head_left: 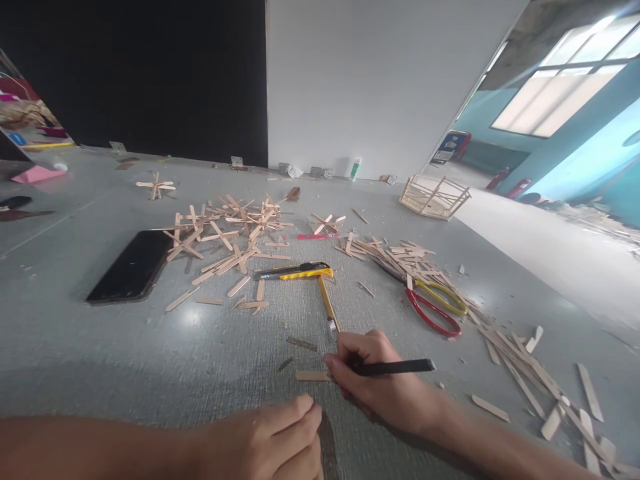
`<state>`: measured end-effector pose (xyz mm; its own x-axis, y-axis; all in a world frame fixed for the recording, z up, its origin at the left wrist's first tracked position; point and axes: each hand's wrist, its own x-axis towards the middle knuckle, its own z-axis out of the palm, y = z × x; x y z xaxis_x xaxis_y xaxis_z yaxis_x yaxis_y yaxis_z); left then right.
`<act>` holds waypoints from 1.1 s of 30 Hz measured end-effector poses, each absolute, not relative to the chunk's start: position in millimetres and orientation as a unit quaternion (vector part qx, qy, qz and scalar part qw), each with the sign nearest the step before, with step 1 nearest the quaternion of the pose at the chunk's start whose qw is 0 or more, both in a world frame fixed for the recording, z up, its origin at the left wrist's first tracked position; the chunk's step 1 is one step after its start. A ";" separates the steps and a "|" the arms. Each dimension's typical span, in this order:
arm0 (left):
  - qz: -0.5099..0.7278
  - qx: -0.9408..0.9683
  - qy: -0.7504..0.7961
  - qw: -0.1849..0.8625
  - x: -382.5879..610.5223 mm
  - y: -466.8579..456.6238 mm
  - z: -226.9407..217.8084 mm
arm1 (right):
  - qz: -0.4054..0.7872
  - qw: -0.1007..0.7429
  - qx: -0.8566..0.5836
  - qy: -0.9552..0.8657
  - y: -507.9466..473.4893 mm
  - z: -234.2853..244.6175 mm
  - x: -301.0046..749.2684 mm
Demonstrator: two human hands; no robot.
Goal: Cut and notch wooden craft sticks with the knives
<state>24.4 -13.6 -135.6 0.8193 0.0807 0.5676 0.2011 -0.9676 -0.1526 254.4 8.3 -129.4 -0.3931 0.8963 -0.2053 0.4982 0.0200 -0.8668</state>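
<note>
My right hand (377, 380) is closed around a slim black pen (400, 367) whose grey end points right. A flat wooden stick (313, 376) lies partly beneath its fingers. My left hand (283, 440) is at the bottom edge, fingers curled down; what they hold, if anything, is hidden. Beyond the right hand, a narrow yellow strip (327, 299) runs up to a yellow and black utility knife (300, 271) lying on the grey table (240, 373). Scissors (435, 310) with one red and one yellow handle lie to the right.
A black phone (131, 267) lies at left, beside many loose and crossed sticks (250, 217). More sticks (530, 367) trail along the right side. A stick frame (435, 198) stands far right, and a small tube (355, 169) near the back panel (375, 80).
</note>
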 end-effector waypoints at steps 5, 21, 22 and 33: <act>-0.304 -0.934 -0.129 0.138 29.5 -16.3 -139.5 | 0.482 0.213 -0.517 -0.675 8.6 -130.7 253.4; -0.316 -0.929 -0.154 0.113 32.9 -18.6 -142.9 | 0.452 0.217 -0.516 -0.695 7.6 -125.9 251.4; -0.317 -0.929 -0.153 0.112 32.9 -18.7 -143.0 | 0.452 0.216 -0.514 -0.696 7.8 -126.2 251.4; -0.311 -0.930 -0.155 0.125 30.6 -17.4 -140.0 | 0.457 0.217 -0.505 -0.699 8.3 -125.6 251.7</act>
